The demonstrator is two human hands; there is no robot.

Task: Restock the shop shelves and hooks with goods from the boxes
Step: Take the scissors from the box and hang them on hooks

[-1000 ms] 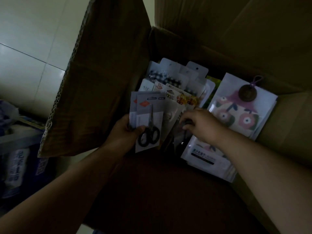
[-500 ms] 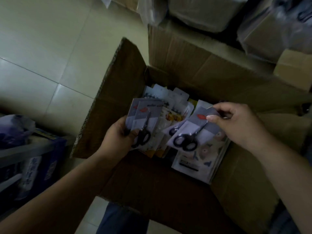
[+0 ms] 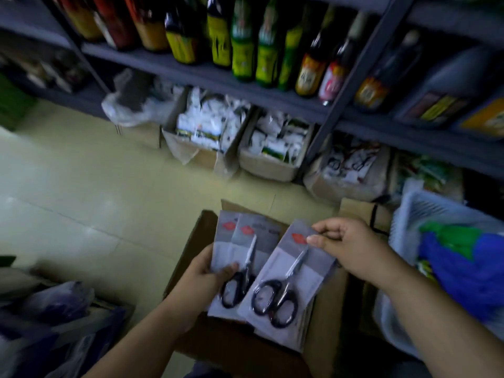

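Over the open box [image 3: 245,347], whose contents the cards hid, the left hand [image 3: 203,279] gripped a fan of carded scissors [image 3: 240,266] while the right hand [image 3: 351,246] pinched another scissors card [image 3: 289,279] by its top, and beyond, blurred bottles [image 3: 245,39] lined the far shelf [image 3: 218,80], labels unreadable.

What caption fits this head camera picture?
Both hands, left hand and right hand, hold carded scissors above a cardboard box.

No text seems readable (bottle labels [image 3: 242,58] blurred)
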